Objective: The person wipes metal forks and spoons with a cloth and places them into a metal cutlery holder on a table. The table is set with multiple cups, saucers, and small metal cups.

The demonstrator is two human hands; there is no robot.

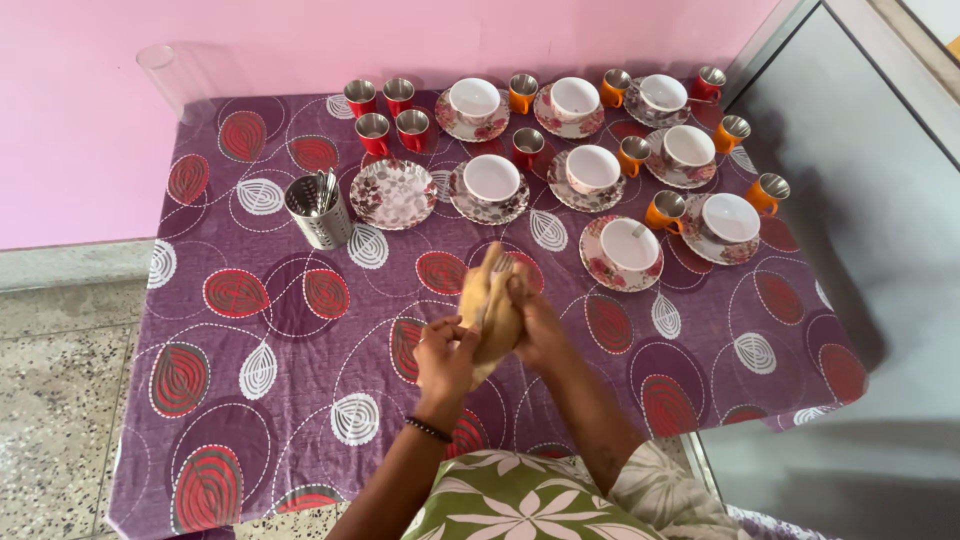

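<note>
- Both hands meet above the middle of the table (300,420), nearer its front edge. The left hand (445,357) and the right hand (535,325) are each closed around a crumpled tan cloth (490,310), which stands up between them, clear of the purple patterned tablecloth (250,300).
- The crockery sits along the far edge and toward the far right corner; the nearest cup and saucer (622,250) lies just beyond the right hand.
- Risk, as I judge it: a wide swing of the cloth or an elbow could clip that near cup and tip it. The small orange cup (664,210) beside it looks light and would go over easily.
- The tablecloth hangs over the front edge (it looks loose), so a forearm dragging it could shift everything standing on it.
- Count: seven white cups on floral saucers, plus one bare floral saucer (393,193) with no cup.
- Six red steel-lined cups (372,130), four of them clustered at the far left, one in the far right corner.
- Six orange ones, by my count.
- One perforated steel cutlery holder (318,212) with utensils in it, left of the bare saucer.
</note>
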